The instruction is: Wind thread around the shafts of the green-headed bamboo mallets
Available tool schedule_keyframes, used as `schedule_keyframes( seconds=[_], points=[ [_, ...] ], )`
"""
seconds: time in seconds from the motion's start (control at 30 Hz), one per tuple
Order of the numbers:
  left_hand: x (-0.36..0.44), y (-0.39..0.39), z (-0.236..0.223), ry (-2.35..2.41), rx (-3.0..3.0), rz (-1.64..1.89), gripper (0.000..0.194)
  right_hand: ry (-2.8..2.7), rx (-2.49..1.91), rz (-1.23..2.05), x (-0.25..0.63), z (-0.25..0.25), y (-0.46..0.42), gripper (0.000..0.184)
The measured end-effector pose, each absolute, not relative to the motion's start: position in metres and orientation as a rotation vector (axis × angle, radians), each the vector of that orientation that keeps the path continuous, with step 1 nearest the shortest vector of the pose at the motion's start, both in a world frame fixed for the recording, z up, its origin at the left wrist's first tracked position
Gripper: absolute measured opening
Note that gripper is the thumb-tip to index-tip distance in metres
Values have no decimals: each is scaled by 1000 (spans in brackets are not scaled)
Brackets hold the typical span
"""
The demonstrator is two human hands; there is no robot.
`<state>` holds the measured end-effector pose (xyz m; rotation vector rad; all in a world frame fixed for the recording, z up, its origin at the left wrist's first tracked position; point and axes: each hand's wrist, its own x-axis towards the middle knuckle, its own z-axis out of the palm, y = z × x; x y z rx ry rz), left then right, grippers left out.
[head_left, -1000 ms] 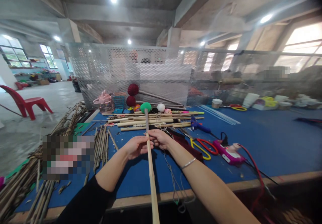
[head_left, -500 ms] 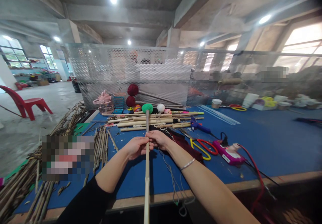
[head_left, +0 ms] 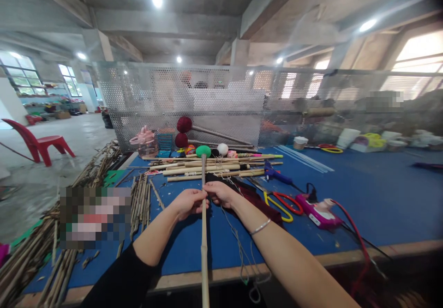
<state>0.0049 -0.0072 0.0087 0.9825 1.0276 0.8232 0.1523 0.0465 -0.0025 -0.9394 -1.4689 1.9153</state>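
Both my hands pinch a long bamboo stick (head_left: 204, 243) that points away from me over the blue table (head_left: 374, 197). A green yarn ball (head_left: 203, 151) tops its far end. My left hand (head_left: 188, 202) grips the stick from the left, fingers closed round it. From the right, my right hand (head_left: 220, 192) holds it just above, closed on the stick and on a thin grey string (head_left: 238, 248) that trails down past the table's front edge.
Bamboo sticks (head_left: 207, 167) lie across the table beyond my hands, with dark red yarn mallets (head_left: 183, 124). Scissors (head_left: 278, 204), a purple glue gun (head_left: 316, 211) and a blue glue gun (head_left: 273, 173) lie to the right. Bundled bamboo (head_left: 140, 199) lies left; a perforated metal screen (head_left: 194, 100) stands behind.
The stick's near end swung slightly left, so it now runs almost straight toward me. Both hands kept their grip in nearly the same place.
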Motion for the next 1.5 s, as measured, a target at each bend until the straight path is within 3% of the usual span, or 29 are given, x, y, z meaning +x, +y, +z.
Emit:
schedule_keyframes(
  seconds=[0.17,0.3,0.57,0.87,1.3,1.5],
  points=[
    [5,-3,-1,1380,1292,853,44,-1461,-1014,1820,147,-7,47,29],
    [7,9,5,1671,1654,1103,37,-1411,-994,1832,146,-5,46,22],
    [3,23,7,1537,1683,1400,35,-1393,-997,1757,146,2,41,29],
    [3,0,8,1329,1492,859,45,-1518,-1073,1618,142,3,39,28],
    [13,0,0,977,1105,1012,42,-1420,-937,1743,148,2,46,34],
    [16,-7,11,775,942,1003,33,-1365,-782,1962,153,8,43,32]
  ],
)
